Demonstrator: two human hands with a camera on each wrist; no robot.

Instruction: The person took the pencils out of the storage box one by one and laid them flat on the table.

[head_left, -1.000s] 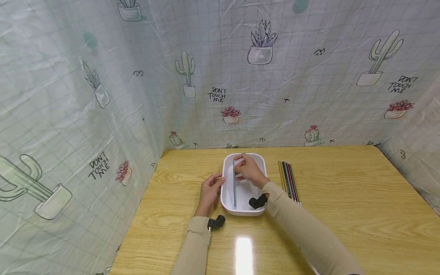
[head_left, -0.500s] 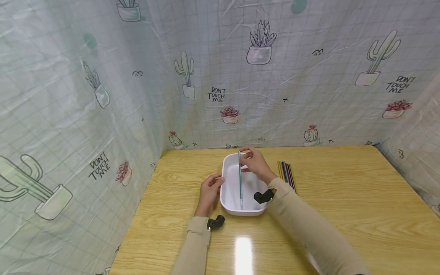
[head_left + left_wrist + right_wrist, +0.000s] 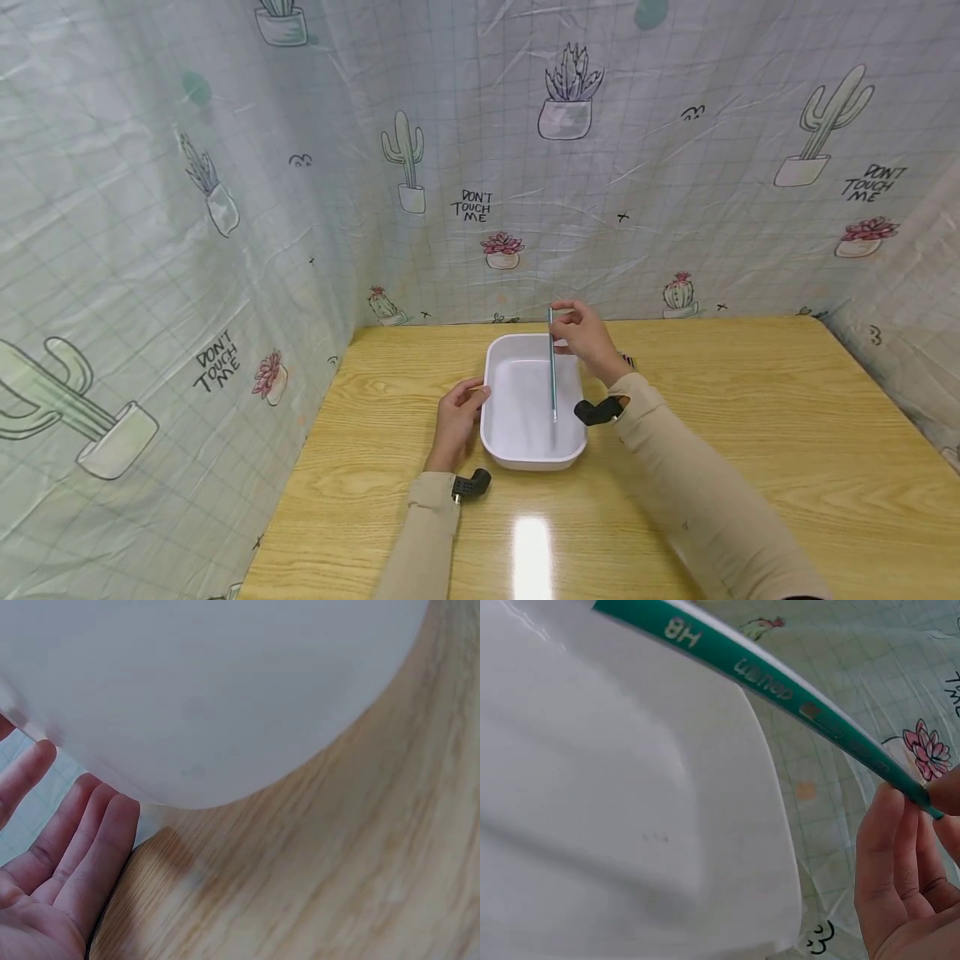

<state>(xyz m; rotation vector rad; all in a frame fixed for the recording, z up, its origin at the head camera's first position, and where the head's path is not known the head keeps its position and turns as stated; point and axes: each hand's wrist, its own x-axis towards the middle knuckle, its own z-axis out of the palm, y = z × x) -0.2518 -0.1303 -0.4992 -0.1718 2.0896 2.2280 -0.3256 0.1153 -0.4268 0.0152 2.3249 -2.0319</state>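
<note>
My right hand (image 3: 587, 337) pinches a green pencil (image 3: 552, 367) near its far end, above the right part of a white plastic tray (image 3: 517, 408). In the right wrist view the pencil (image 3: 780, 690) shows HB lettering, and fingertips and thumb meet at its end. The tray's inside shows no other thing lying in it. At the tray's left side, my left hand (image 3: 457, 417) holds the rim with the thumb on top. The left wrist view has its fingers (image 3: 105, 832) against the outer wall of the tray (image 3: 240, 697).
Ends of several other pencils (image 3: 628, 361) peek out on the table behind my right wrist; the arm hides the rest. The wooden table (image 3: 750, 417) meets a cactus-print curtain (image 3: 450, 275) at the back and left.
My right hand has lifted the green pencil up from the tray floor and carried it to the right and away from me. The left hand has kept its place.
</note>
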